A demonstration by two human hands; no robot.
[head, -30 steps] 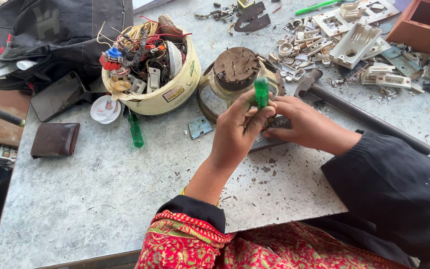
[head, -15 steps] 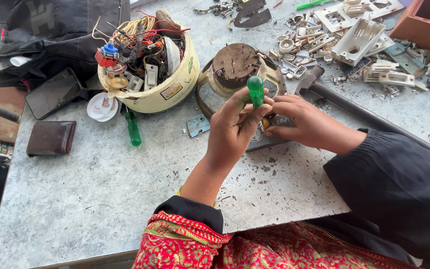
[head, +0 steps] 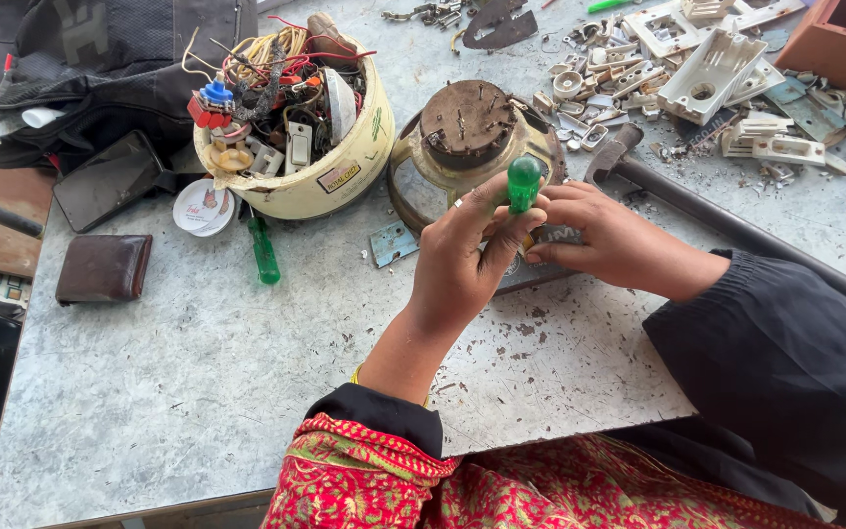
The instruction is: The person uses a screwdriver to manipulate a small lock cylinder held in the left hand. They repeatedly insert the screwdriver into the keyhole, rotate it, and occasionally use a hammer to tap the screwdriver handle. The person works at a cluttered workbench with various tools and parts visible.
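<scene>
A green-handled screwdriver [head: 523, 184] is gripped upright by the left hand [head: 464, 263], whose fingers are curled tight around the lower part of the handle, so that only the rounded green top is seen above them. The right hand [head: 611, 240] is laid just beside it, its fingers pressed down on a small flat piece on the grey table [head: 149, 392]; what is pinched under them is hidden, and it can hardly be told whether anything is held at all. Directly behind both hands a round, rusty brown motor-like part [head: 467, 127] is set, close to the screwdriver tip's side. To its left a cream tub [head: 345, 167] stuffed with wires and switches is placed, with a second green screwdriver [head: 264, 252] lying flat before it. A brown wallet [head: 105, 267] is seen near the table's left edge. A hammer [head: 707, 211] is stretched out behind the right wrist, and white plastic switch parts [head: 707, 69] are scattered beyond it.
</scene>
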